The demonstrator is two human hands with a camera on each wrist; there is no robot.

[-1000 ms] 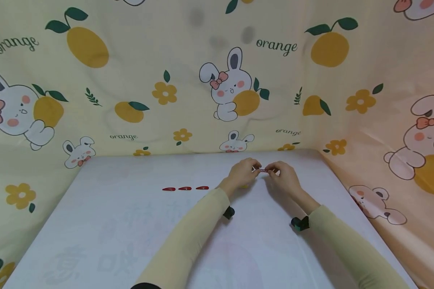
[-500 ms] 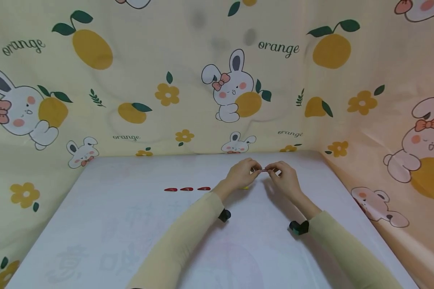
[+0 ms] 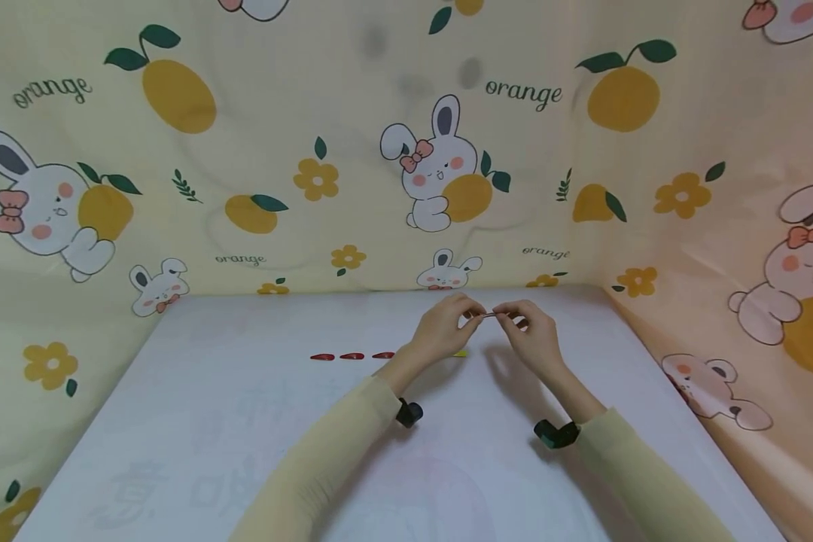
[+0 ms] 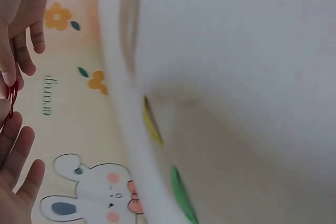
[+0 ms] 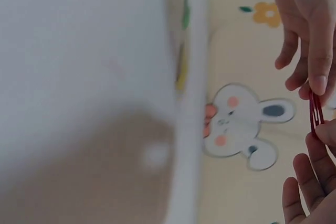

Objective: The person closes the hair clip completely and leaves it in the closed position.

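Note:
Both hands meet above the far part of the white table (image 3: pixel 257 421). Between their fingertips is a red snap hair clip (image 5: pixel 315 114), seen as slim red strips. My left hand (image 3: pixel 440 331) pinches one end of it, and my right hand (image 3: pixel 534 335) pinches the other. Below them a yellow hair clip (image 3: pixel 461 353) lies on the table, partly behind the left wrist. A green hair clip (image 4: pixel 181 195) lies beside it in the left wrist view, hidden in the head view.
Red hair clips (image 3: pixel 352 356) lie in a row left of the left forearm, in line with the yellow one. A patterned cloth (image 3: pixel 352 113) with rabbits and oranges hangs behind the table and along its sides. Dark wrist cameras (image 3: pixel 557 434) sit on both wrists.
Both hands have lifted slightly from the table, still holding the red hair clip between them. The left forearm has shifted left, showing more of the yellow hair clip. The head view has moved slightly.

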